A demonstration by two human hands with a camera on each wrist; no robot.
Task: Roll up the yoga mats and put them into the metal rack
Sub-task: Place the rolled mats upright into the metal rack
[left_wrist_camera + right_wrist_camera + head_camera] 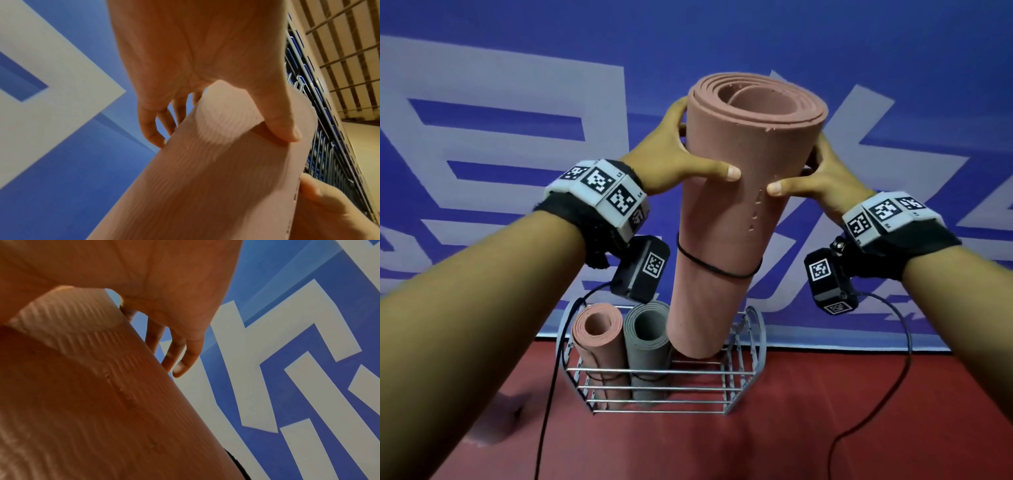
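A rolled pink yoga mat [732,212] stands nearly upright, tilted a little, with a black elastic band [717,269] round its middle. Its lower end hangs at the top of the metal rack [661,387], over the rack's right part. My left hand [678,161] grips the roll's upper left side, thumb across the front. My right hand [815,178] grips the upper right side the same way. The left wrist view shows my left hand [205,68] wrapped on the ribbed pink mat [205,170]. The right wrist view shows my right hand [164,293] on the pink mat [92,402].
A smaller rolled pink mat [599,342] and a rolled grey mat [647,339] stand in the rack's left part. The rack sits on a red floor [825,411] against a blue and white wall [517,137]. Black cables [551,394] hang from my wrists.
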